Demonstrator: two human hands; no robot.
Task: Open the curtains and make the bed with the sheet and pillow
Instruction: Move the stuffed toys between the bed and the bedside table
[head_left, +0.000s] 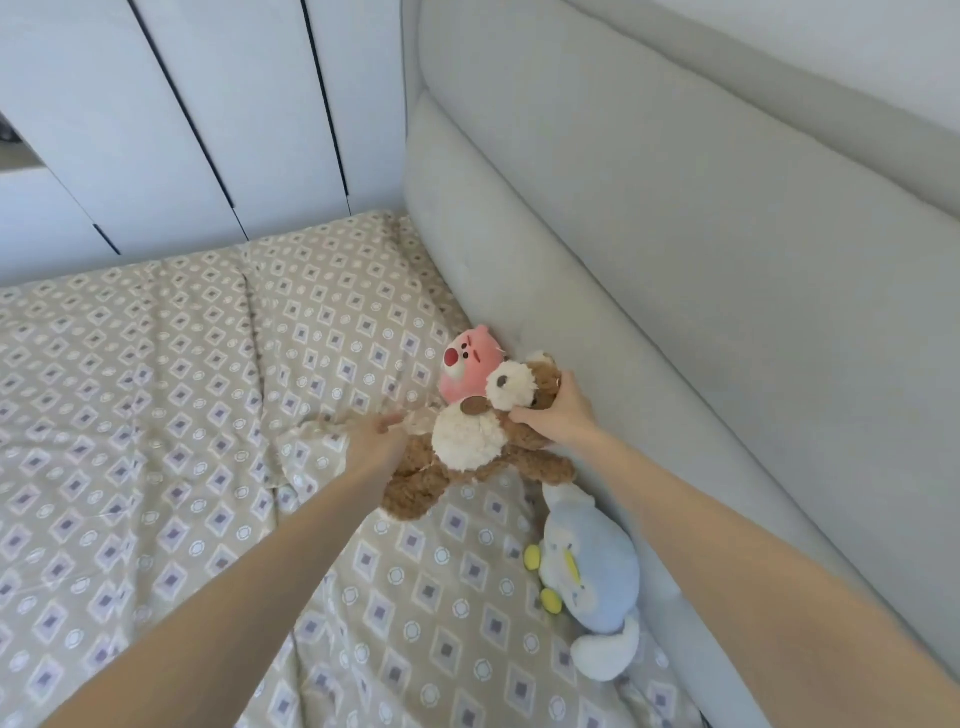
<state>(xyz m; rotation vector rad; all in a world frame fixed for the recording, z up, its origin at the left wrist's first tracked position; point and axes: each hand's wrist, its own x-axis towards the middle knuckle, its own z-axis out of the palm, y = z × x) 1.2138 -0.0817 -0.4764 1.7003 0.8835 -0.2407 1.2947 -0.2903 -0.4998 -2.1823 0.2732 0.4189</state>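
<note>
sheet (156, 415) lies spread under the teddy bear (467, 441); right hand (558, 410) grips its neck, left hand (376, 441) pinches its paw.

Both bare arms reach forward, nearly straight. The right grip (560, 410) curls its fingers round the head of a teddy bear (467, 441). To its left, the left grip (376, 440) is blurred and may be pinching the bear's paw.

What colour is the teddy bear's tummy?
Cream white; the rest of the teddy bear is brown. The head view shows it best.
</note>
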